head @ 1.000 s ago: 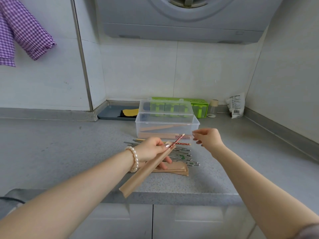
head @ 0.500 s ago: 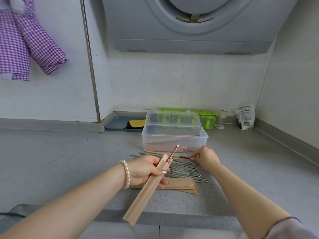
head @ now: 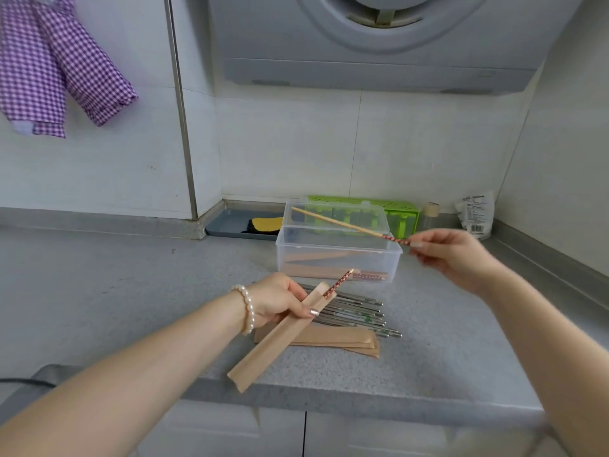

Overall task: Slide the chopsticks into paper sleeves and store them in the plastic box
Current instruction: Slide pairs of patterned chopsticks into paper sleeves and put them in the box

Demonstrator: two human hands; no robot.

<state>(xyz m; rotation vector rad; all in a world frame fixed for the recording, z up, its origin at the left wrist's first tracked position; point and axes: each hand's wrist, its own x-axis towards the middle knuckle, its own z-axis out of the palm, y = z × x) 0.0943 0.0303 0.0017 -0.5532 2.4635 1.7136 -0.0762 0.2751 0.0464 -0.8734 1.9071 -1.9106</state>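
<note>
1. The left hand [head: 276, 303] holds a long brown paper sleeve [head: 278, 336]. Its fingers and thumb are curled tight round the sleeve near the open top. One chopstick with a red dotted end [head: 337, 283] already sits inside and pokes out just past the fingers.
2. Under that hand lie a bunch of shiny metal chopsticks [head: 352, 313] and some flat brown empty sleeves [head: 333, 339] on the grey speckled counter [head: 131, 291].
3. Behind them is the clear plastic box [head: 337, 258] with its lid up. Filled sleeves lie inside.
4. The right hand [head: 453, 255] was down at the pile half a second ago. Now it is lifted, with its fingertips pinching the red end of a second wooden chopstick [head: 346, 224]. I think this one goes into the sleeve next, to make a pair.
</note>
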